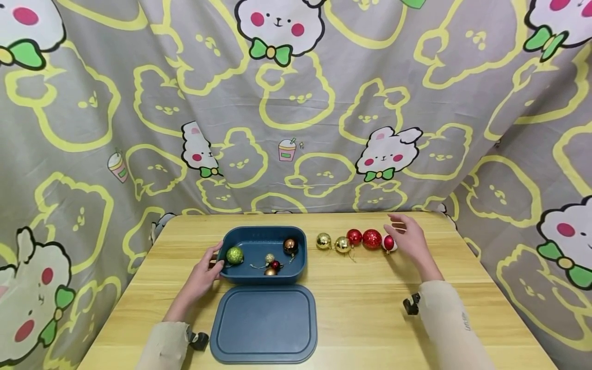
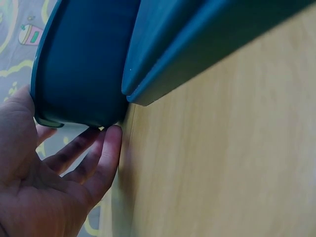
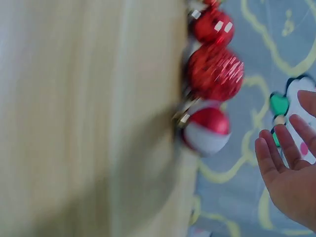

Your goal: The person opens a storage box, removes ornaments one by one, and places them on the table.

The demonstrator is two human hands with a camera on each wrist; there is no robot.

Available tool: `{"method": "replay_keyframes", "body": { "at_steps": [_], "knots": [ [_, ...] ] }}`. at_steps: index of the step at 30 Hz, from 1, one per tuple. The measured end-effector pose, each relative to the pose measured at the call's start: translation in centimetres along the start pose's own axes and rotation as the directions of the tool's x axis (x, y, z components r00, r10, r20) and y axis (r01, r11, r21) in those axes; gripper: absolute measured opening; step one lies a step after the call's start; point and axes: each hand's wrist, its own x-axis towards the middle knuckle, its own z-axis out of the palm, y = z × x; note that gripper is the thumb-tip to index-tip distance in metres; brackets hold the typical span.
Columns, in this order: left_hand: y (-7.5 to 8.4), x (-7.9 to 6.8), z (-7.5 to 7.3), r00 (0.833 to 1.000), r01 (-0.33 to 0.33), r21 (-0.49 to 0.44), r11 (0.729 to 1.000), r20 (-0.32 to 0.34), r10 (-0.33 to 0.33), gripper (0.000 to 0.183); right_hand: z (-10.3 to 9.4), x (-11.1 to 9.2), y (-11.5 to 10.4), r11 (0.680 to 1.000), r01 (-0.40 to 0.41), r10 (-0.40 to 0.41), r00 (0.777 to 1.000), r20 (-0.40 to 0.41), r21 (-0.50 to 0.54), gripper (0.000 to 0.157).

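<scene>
My left hand (image 1: pixel 206 267) holds the left end of a dark blue box (image 1: pixel 259 280), its thumb by the rim and its fingers against the outer wall in the left wrist view. Inside lie a glittery green bauble (image 1: pixel 235 255), a brown bauble (image 1: pixel 290 246) and several small ones. My right hand (image 1: pixel 411 240) hovers with spread fingers, holding nothing, beside a red-and-white bauble (image 3: pixel 206 129) at the right end of a row. Two red baubles, one glittery (image 1: pixel 372 239) and one smooth (image 1: pixel 354 237), and two gold baubles (image 1: pixel 323 241) continue the row leftward.
In front of the box a blue-grey lid (image 1: pixel 264 324) lies flat on the wooden table (image 1: pixel 370 318). A patterned curtain (image 1: pixel 305 113) hangs behind the table's far edge and along both sides. Dark camera mounts (image 1: pixel 411 304) are worn at both wrists.
</scene>
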Motion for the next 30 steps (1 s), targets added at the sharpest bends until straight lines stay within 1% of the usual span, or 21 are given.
{"method": "replay_keyframes", "body": {
  "at_steps": [4,8,14,18,23,27,30],
  "knots": [
    [0.0,0.0,-0.1,1.000,-0.009,0.007,1.000,-0.001,0.009,0.056,1.3,0.1,-2.1,0.998,0.047,-0.048,0.999,0.015,0.051,0.049],
    [-0.1,-0.1,-0.1,1.000,-0.006,0.010,1.000,0.002,0.006,0.056,3.0,0.2,-3.5,0.994,0.081,-0.085,0.994,0.061,0.072,0.047],
    [-0.1,-0.2,0.0,1.000,-0.003,-0.016,1.000,-0.002,0.003,0.056,5.9,0.1,-5.4,0.984,0.132,-0.144,0.984,0.106,0.120,0.046],
    [0.0,0.0,0.0,1.000,-0.002,-0.029,1.000,0.004,0.002,0.056,7.7,0.0,-6.4,0.978,0.136,-0.159,0.977,0.142,0.159,0.045],
    [-0.1,0.1,0.0,1.000,0.007,-0.027,1.000,0.009,-0.007,0.056,10.0,-0.5,-7.9,0.978,0.118,-0.150,0.971,0.189,0.169,0.047],
    [-0.2,0.1,-0.1,1.000,0.008,-0.022,1.000,0.006,-0.008,0.056,12.2,-1.0,-9.5,0.968,0.104,-0.159,0.958,0.239,0.227,0.046],
    [-0.3,0.1,-0.2,1.000,0.005,-0.025,1.000,0.005,-0.005,0.056,13.8,-1.4,-10.6,0.960,0.110,-0.181,0.946,0.268,0.258,0.044]
  ]
}}
